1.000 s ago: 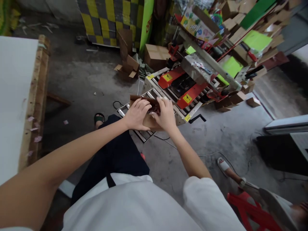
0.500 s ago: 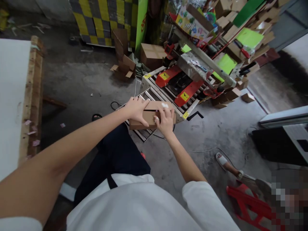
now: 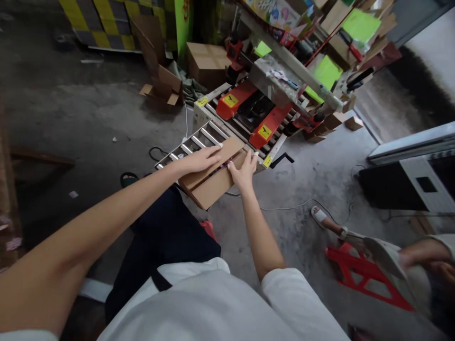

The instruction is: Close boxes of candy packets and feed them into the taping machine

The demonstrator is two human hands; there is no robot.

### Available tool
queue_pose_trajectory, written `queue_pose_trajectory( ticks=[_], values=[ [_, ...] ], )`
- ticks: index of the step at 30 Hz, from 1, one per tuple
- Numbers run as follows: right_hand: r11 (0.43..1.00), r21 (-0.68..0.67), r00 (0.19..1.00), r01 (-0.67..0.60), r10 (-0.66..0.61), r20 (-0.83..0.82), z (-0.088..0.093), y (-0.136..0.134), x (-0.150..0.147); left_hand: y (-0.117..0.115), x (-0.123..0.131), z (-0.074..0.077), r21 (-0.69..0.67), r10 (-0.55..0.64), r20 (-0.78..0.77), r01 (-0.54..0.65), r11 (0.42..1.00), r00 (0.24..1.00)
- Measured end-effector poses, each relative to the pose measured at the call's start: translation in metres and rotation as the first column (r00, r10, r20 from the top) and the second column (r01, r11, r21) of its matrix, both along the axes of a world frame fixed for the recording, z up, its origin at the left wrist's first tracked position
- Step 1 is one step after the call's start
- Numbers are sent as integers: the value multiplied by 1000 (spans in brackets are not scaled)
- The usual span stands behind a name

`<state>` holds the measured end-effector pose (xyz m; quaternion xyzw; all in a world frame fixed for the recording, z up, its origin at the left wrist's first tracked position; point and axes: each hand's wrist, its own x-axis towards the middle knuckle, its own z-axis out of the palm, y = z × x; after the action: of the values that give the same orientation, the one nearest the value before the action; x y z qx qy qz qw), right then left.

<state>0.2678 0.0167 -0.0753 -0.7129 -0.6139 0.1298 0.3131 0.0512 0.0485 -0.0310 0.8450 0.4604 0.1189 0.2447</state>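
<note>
A flat brown cardboard box [image 3: 209, 184] lies on the metal rollers [image 3: 194, 144] at the near end of a carton-sealing machine [image 3: 249, 111]. My left hand [image 3: 199, 160] rests flat on the box's left top flap, fingers stretched out towards the machine. My right hand [image 3: 244, 171] presses flat on the right flap, fingers pointing forward. The two flaps meet under my hands with a narrow dark seam between them. The box points lengthwise at the machine's red side guides [image 3: 268, 128].
Loose cardboard boxes [image 3: 206, 59] and scraps [image 3: 161, 87] lie on the concrete floor beyond the machine. Stacked cartons and green sheets [image 3: 325, 71] fill the upper right. Another person's leg and sandal [image 3: 329, 222] rest by a red plastic stool [image 3: 362, 277] at right. A cable [image 3: 284, 207] crosses the floor.
The box's flaps have been folded shut and the box turned lengthwise towards the machine. Both hands went from gripping its sides to lying flat on top. The view shifted right.
</note>
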Motion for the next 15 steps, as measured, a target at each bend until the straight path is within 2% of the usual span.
queue_pose_trajectory(
  ticks=[3,8,12,15],
  values=[
    [998,-33,998,-52,53,38,-6,2,12,-16,18,2,-109,43,-55,-49,993,998],
    [998,6,994,-59,58,93,-13,5,18,-43,35,12,-87,140,-106,-150,985,984],
    [997,61,987,-39,29,156,-4,1,4,-43,37,20,-110,156,-155,-174,978,975],
    [998,33,984,-59,52,171,7,3,-5,-43,35,20,-124,145,-134,-161,979,980]
  ],
)
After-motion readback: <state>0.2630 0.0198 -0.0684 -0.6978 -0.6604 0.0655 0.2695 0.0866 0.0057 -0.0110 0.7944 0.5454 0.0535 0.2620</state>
